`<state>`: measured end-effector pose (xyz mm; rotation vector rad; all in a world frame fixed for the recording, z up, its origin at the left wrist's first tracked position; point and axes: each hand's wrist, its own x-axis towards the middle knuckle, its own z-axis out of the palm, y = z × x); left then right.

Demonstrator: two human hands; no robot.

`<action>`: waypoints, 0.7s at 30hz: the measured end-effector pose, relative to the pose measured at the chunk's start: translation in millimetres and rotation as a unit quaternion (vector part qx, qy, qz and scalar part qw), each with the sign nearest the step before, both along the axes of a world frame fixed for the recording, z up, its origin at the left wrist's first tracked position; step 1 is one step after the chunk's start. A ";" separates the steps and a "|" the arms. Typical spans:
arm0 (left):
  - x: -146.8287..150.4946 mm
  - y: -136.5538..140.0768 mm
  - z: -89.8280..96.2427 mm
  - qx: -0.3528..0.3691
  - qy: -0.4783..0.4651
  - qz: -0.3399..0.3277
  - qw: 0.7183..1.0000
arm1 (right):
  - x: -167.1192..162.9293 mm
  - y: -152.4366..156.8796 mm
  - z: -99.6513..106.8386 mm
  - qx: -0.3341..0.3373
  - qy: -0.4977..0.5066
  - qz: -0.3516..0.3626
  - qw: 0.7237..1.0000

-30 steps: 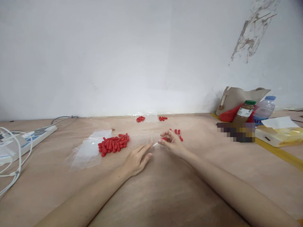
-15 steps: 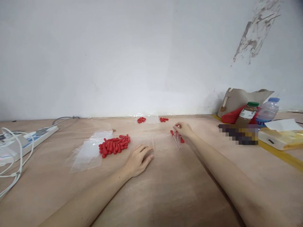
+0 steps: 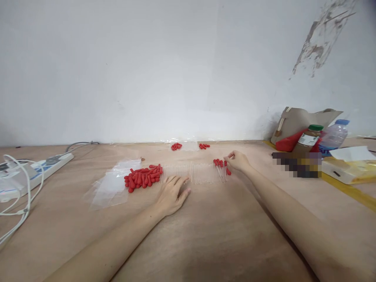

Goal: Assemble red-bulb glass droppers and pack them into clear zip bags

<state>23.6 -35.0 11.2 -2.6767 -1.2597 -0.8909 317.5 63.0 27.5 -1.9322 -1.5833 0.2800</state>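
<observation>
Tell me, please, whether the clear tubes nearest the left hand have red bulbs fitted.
Not fitted: the visible ends of the clear tubes are bare; a pile of red bulbs lies to their left.

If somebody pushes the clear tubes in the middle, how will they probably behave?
The tubes may roll, as they look slim and straight and lie side by side. They are probably light, being so thin. Their glassy look suggests they may break, though plastic is possible.

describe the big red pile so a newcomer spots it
On the brown table, find the plastic bags left of the left hand. The red pile sits at their right edge, beside the clear tubes. It is far bigger than the other red groups.
</observation>
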 end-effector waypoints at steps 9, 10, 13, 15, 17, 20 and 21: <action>11.1 16.9 8.9 0.071 0.051 0.117 0.989 | 2.9 -31.4 4.4 -0.167 0.155 0.073 0.971; 15.3 22.8 12.3 0.071 0.068 0.127 0.987 | 1.4 -30.6 4.0 -0.168 0.155 0.072 0.971; 30.7 44.2 21.6 0.021 0.093 0.194 0.976 | -0.4 -26.5 2.9 -0.177 0.163 0.072 0.968; 40.9 59.4 24.5 -0.031 0.090 0.252 0.963 | 0.8 -23.8 2.0 -0.189 0.167 0.076 0.965; 49.2 72.9 24.1 -0.056 0.089 0.278 0.955 | 3.4 -21.1 1.0 -0.201 0.168 0.077 0.962; 57.3 87.0 19.5 -0.083 0.089 0.299 0.947 | 8.6 -16.8 -0.9 -0.212 0.164 0.069 0.961; 59.3 90.0 17.9 -0.090 0.089 0.304 0.944 | 10.2 -15.5 -1.4 -0.213 0.164 0.064 0.961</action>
